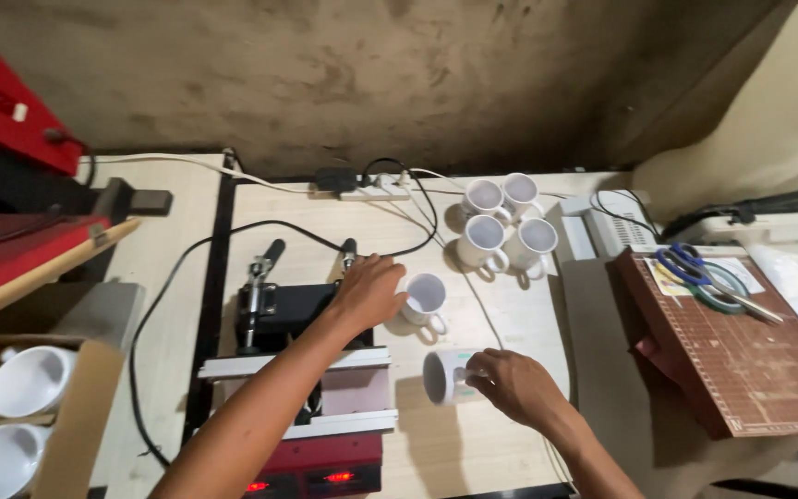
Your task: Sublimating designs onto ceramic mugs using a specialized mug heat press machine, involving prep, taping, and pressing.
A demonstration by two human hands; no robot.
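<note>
My left hand (pixel 367 291) rests on top of the black mug heat press (pixel 293 319), fingers curled beside an upright white mug (pixel 425 298). My right hand (pixel 514 385) grips the handle side of a white mug (pixel 443 374) that lies on its side on the wooden table (pixel 473 444), mouth facing left. The press has black lever handles at its back and a red base with lit red displays (pixel 325 478).
Several white mugs (pixel 505 222) stand grouped at the back of the table near a white power strip (pixel 373 192). A brown cutting mat (pixel 741 351) with blue-handled scissors (pixel 708 277) sits at right. A cardboard box of white mugs (pixel 20 407) stands at left, under a red press (pixel 11 185).
</note>
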